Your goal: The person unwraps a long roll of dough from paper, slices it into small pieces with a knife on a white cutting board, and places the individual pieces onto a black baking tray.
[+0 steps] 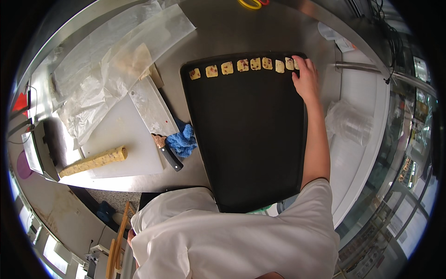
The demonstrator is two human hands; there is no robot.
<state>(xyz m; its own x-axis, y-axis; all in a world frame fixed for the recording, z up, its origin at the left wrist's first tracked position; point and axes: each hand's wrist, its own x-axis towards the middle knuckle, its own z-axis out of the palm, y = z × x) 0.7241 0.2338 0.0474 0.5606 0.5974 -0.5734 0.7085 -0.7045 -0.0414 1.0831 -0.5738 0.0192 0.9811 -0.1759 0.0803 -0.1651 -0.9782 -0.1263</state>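
Observation:
My right hand (306, 79) is at the far right corner of a black baking tray (247, 139), thumb and fingers around a slice of fruit-studded dough (296, 64). Several more slices, such as one near the middle (243, 65), lie in a row along the tray's far edge. Only a bit of my left hand (131, 238) shows at the lower left, beside the white clothing; its fingers are hidden. On a white cutting board (122, 139) lies a log of the same dough (95, 161). A broad-bladed knife (153, 104) rests across the board's right edge, its black handle towards me.
A blue cloth (183, 140) lies between the knife and the tray. Crumpled clear plastic sheets (104, 76) cover the back left. Yellow-handled scissors (250, 3) are at the far edge. Clear plastic containers (352, 122) stand right of the metal table.

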